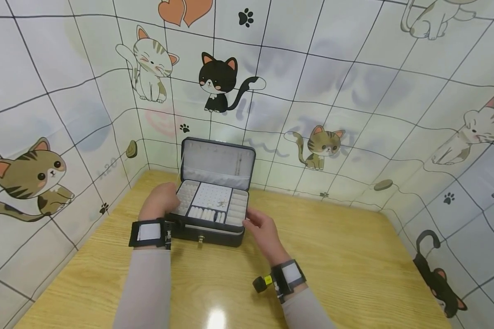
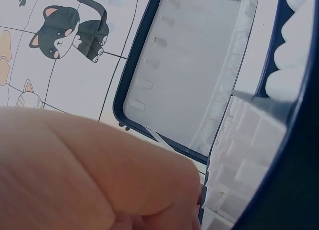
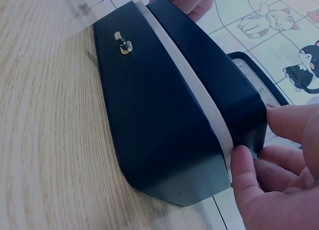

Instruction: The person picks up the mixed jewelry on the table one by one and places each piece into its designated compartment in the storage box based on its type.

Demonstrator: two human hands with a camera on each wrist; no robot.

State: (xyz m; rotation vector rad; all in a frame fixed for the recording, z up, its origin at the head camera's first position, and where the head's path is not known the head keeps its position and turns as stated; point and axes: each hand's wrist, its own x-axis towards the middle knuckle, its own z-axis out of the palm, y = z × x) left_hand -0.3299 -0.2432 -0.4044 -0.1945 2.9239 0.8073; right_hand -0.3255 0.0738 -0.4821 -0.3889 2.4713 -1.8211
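A dark navy jewelry box (image 1: pixel 226 239) stands on the table, its lid (image 1: pixel 214 157) tipped back. The upper tray (image 1: pixel 209 194) has pale compartments, ring rolls and a dotted middle panel; a whitish band separates it from the lower box at the front. My left hand (image 1: pixel 159 201) grips the tray's left side with curled fingers, the fingertips largely hidden in the left wrist view. At the right front corner, my right hand (image 3: pixel 284 170) pinches the tray, one fingertip at the rim and another digit at the band. A gold clasp (image 3: pixel 123 43) sits on the lower front.
Fine chains (image 1: pixel 238 163) hang inside the lid, and small shiny jewelry (image 1: pixel 222 204) lies on the dotted panel. The wooden table (image 1: pixel 333 256) meets a cat-printed wall covering (image 1: pixel 292 77) behind and at both sides. The lid stands close to the back wall.
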